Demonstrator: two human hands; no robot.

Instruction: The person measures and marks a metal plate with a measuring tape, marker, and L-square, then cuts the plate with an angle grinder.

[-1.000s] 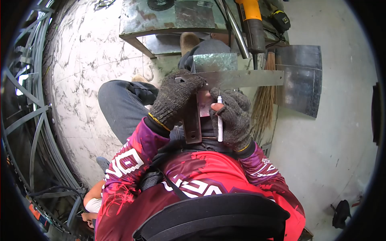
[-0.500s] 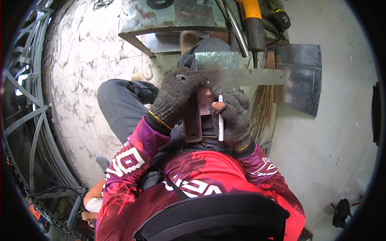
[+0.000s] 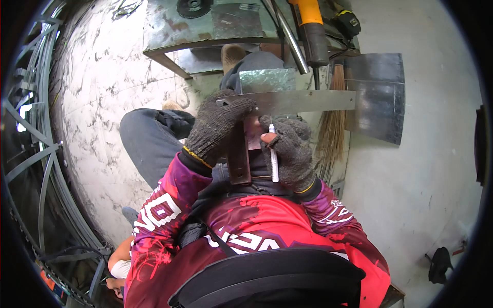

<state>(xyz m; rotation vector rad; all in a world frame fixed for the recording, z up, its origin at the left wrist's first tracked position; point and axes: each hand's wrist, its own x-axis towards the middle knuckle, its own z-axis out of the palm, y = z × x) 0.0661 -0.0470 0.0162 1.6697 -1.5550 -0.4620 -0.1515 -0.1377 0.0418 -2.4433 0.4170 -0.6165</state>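
Note:
My left hand point(image 3: 218, 123), in a dark knit glove, is closed round the corner of a metal try square. The square's blade point(image 3: 308, 100) reaches right across a shiny metal sheet point(image 3: 267, 80), and its darker stock point(image 3: 239, 161) points down toward my lap. My right hand point(image 3: 292, 151), also gloved with a bare thumb tip, holds a white marker pen point(image 3: 274, 156) upright just below the blade. The pen's tip is close to the blade's lower edge; whether it touches the sheet cannot be made out.
A metal table point(image 3: 200, 31) ahead bears a dark disc point(image 3: 193, 6), a yellow power tool point(image 3: 310, 25) and a tape measure point(image 3: 347, 23). A broom point(image 3: 333, 113) and bent sheet metal point(image 3: 380, 97) lie right. Metal strips point(image 3: 46, 154) stand left; another person's arm point(image 3: 120, 252) shows lower left.
The whole view has shifted slightly, so my hands, the square and the table appear a little further left. Both hands keep their holds on the square and the pen.

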